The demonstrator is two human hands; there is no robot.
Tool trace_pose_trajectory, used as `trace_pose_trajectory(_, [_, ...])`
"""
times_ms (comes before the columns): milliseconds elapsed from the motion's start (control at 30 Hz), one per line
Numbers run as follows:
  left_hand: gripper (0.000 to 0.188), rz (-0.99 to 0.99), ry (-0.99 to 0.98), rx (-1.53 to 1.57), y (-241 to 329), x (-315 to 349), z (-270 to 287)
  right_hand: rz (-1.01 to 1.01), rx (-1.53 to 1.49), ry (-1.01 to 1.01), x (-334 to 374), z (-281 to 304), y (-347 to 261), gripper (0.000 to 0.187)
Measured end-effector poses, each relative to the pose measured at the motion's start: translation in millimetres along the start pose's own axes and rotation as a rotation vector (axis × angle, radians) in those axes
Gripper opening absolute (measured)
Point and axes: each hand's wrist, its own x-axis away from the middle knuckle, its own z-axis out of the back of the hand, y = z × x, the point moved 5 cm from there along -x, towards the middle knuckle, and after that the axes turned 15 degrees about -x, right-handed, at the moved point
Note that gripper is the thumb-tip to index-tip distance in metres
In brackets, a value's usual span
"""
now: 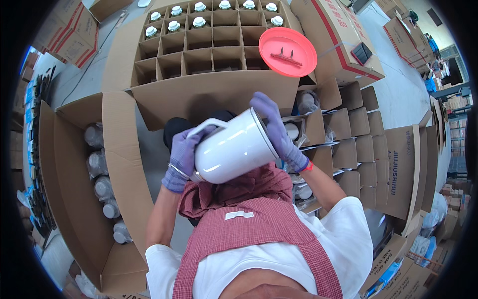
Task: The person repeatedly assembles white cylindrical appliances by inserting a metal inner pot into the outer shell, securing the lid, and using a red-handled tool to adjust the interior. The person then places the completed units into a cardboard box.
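A glossy white jug [234, 147] with a side handle is held tilted over my lap, its wide rim toward the right and its narrower end toward the lower left. My left hand [183, 152], in a purple glove, is closed around the jug at its handle side. Against the wide rim rests my right hand [279, 132], gloved too, its fingers stretched out and lying across the opening. That hand hides part of the mouth, so what is inside cannot be seen.
Ahead stands a divided carton [214, 84] with several white-capped items. A round red tray [294, 42] with a small two-pronged piece sits at its right corner. An open carton [74, 199] of wrapped items is at left; cardboard dividers [348, 134] and a phone [361, 53] lie right.
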Motion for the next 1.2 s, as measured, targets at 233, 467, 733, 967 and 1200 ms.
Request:
trace_pose_trajectory(233, [0.031,-0.658,0.163,-0.611,66.2,19.1,-16.8,-0.513,-0.524,0.233,-0.3,23.2,67.5,0.047])
trace_pose_trajectory(467, [0.028,-0.966,0.273,-0.965,68.8,35.6,-19.8,-0.603,-0.863,0.376,-12.3,-11.3,57.4,0.056])
trace_pose_trajectory(733, [0.027,-0.600,0.374,-0.388,35.7,13.5,13.0,-0.028,-0.105,-0.139,-37.1,-23.7,2.5,0.045])
trace_pose_trajectory(967, [0.040,-0.583,0.437,-0.211,53.1,-5.3,24.3,0.088,0.727,-0.150,-140.2,75.9,42.2,0.043])
trace_pose_trajectory(1200, [0.044,-0.210,0.320,0.246,-5.9,-39.4,36.7,-0.305,1.525,-0.076,-188.9,239.2,108.6,0.035])
